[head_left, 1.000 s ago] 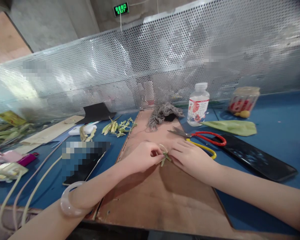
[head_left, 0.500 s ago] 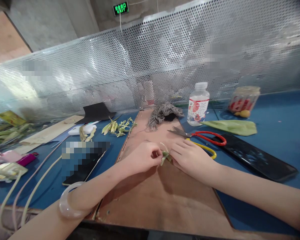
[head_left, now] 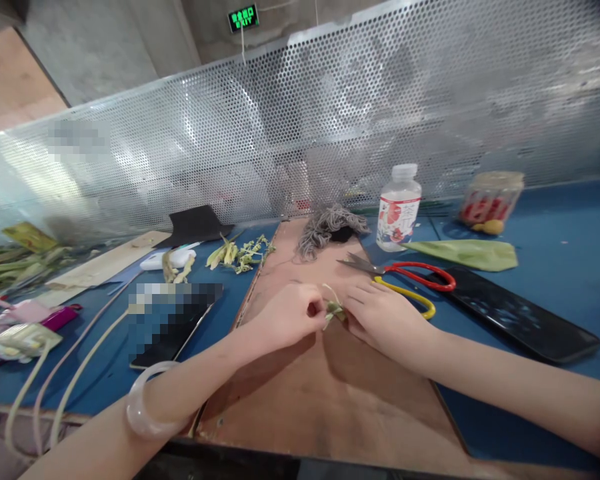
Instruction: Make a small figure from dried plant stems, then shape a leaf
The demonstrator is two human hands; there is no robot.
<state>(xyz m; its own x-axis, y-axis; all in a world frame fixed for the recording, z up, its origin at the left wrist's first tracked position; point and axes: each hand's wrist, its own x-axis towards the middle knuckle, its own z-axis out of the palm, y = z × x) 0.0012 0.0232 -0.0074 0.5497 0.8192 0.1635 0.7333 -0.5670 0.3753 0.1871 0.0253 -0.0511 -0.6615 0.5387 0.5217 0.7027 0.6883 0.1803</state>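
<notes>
My left hand and my right hand meet over a brown wooden board. Between their fingertips they pinch a small folded piece of green leaf with a pale strip looping up from it. A pale bangle sits on my left wrist. Scissors with a red and a yellow handle lie just beyond my right hand, and a tangle of grey string rests at the board's far end.
A clear plastic bottle, a jar and a green leaf stand at the back right on the blue table. A black phone lies right. Leaf scraps, another phone and pale cords lie left. A perforated metal screen closes the back.
The leaf piece has been folded tighter and lifted a little between my fingers. Both hands stay in the same spot over the board.
</notes>
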